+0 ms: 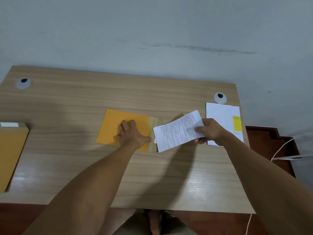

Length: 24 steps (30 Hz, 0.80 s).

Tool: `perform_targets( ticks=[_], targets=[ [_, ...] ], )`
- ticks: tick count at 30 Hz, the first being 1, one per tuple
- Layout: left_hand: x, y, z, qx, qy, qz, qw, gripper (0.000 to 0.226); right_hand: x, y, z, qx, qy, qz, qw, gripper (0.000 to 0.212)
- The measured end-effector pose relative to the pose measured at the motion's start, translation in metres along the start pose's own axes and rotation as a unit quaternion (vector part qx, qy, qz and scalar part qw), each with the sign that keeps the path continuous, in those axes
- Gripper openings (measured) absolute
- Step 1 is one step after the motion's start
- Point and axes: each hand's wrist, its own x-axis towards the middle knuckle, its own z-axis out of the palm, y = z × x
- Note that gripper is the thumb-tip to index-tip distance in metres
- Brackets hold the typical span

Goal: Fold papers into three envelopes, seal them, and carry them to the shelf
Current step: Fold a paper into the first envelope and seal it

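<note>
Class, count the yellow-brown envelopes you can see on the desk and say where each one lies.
2: one envelope in the middle of the desk under the left hand, and a second envelope at the desk's left edge, partly out of frame.

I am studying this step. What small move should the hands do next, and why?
Probably slide the folded paper into the envelope. The right hand holds it at the open flap end, and the left hand presses the envelope flat on the desk.
</note>
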Motion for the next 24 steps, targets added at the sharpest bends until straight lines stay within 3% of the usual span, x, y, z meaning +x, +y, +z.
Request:
perform_targets(
  ticks=[11,18,24],
  targets=[
    [0.006,0.006,0.001,0.006,-0.034,0.005,0.999,0.12,0.001,-0.022,0.016,-0.002,0.012,-0.008,1.0,0.026],
    [0.005,0.023,-0.002,0.036,-0.084,0.009,0.996,0.059,-0.003,-0.027,0.037,0.008,0.029,-0.023,0.999,0.023],
    [0.002,0.037,-0.005,0.053,-0.094,0.081,0.991,0.016,-0.01,-0.029,0.057,0.034,0.03,-0.039,0.998,0.027]
  ],
)
